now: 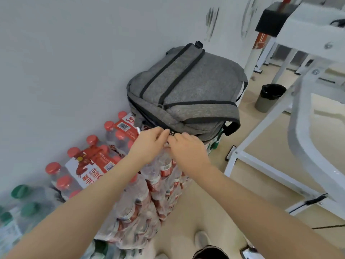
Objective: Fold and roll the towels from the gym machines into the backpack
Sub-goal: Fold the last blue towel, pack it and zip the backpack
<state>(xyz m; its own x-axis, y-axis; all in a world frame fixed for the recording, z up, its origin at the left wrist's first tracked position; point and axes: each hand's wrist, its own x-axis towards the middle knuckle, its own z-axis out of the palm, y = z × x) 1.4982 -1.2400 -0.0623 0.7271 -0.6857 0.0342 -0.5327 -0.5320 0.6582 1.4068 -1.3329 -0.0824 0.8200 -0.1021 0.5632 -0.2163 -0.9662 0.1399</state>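
A grey backpack [186, 90] is shown lying on stacked packs of bottled water [158, 176], toward 12 o'clock. Its zipper pull [171, 133] is pinched between the left hand [149, 141] and right hand [186, 148], each grip narrow. No towel is visible; whether the bag is being opened or closed cannot be told.
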